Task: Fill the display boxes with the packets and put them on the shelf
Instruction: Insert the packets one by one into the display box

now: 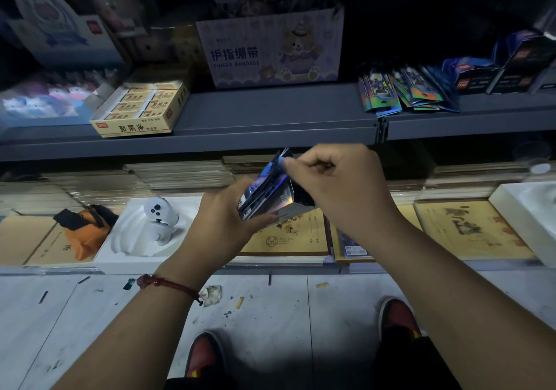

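My left hand (pixel 222 218) grips a small display box (pixel 288 206) holding several shiny foil packets (pixel 264 191), just below the grey shelf (pixel 270 113). My right hand (pixel 337 188) is curled over the box's top, and its fingertips pinch the upper edge of one packet that sticks up. More foil packets (pixel 403 91) lie fanned out on the shelf at the right, beside dark blue display boxes (pixel 493 67).
On the shelf stand a purple finger-bandage carton (pixel 270 49) and a yellow box of erasers (pixel 141 110). Below lie stacked paper pads, a white toy in a tray (pixel 156 221) and an orange bag (pixel 87 230). My feet are on a littered tile floor.
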A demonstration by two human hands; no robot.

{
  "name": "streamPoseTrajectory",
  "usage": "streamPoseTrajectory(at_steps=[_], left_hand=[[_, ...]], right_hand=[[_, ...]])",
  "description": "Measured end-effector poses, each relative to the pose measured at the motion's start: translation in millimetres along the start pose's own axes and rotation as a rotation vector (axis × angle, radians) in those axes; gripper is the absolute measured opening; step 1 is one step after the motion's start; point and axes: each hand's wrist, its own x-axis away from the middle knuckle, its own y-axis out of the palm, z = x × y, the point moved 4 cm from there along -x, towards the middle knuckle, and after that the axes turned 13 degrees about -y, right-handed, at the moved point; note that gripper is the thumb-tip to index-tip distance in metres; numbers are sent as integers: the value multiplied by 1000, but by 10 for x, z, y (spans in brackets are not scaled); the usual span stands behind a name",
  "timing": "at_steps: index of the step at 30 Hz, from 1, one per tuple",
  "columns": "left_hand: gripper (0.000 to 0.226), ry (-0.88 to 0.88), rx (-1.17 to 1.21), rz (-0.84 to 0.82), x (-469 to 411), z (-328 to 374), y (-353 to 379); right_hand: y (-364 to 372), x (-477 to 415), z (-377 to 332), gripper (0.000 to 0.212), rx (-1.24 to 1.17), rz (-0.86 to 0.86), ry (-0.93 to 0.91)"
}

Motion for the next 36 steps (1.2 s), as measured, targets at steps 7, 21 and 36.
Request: streamPoseTrajectory(at_steps=[7,21,36], left_hand=[[46,-15,-27,-11,-10,-1,31],[54,-38,-21,27,-27,-40,7],[46,-124,62,109,-66,-143,-90]], right_hand=[[15,-2,54,26,-24,22,84],[-133,-16,6,32,-163,264,81],[-419,-12,-25,27,-318,603,156]])
